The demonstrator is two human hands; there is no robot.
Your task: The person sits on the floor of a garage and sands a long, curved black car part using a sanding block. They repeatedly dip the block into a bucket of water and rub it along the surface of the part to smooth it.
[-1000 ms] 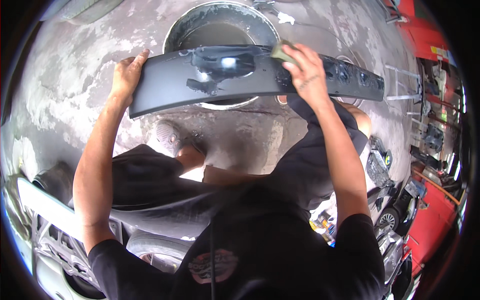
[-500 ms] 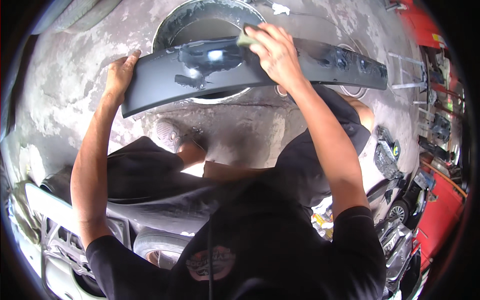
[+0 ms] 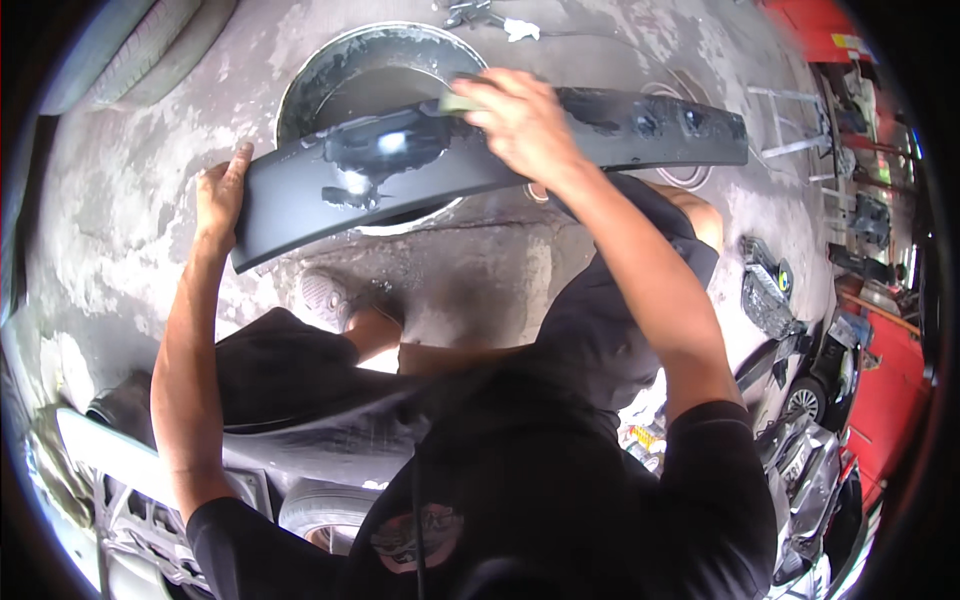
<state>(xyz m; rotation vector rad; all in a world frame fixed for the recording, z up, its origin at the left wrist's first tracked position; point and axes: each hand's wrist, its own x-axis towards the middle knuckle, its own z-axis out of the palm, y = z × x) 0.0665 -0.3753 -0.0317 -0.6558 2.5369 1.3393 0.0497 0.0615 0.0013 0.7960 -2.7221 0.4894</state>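
A long, slightly curved dark grey car body panel stretches across in front of me, above a round tub of dark liquid. Glossy dark patches, wet-looking, mark its surface near the middle and the right end. My left hand grips the panel's left end, thumb along the edge. On the upper edge near the middle, my right hand is closed around a small pale green sanding block with a dark face; the fingers hide part of it. The panel covers the tub's near side.
Stacked tyres stand at the far left, and another tyre lies near my left side. A metal stand, a dark plastic part and red panels line the right. A white object with a cable lies beyond the tub.
The panel, tub and surroundings have shifted left in view, the panel's left end slightly lower. My right hand, still holding the block, appears lower and further left; my left hand keeps its grip.
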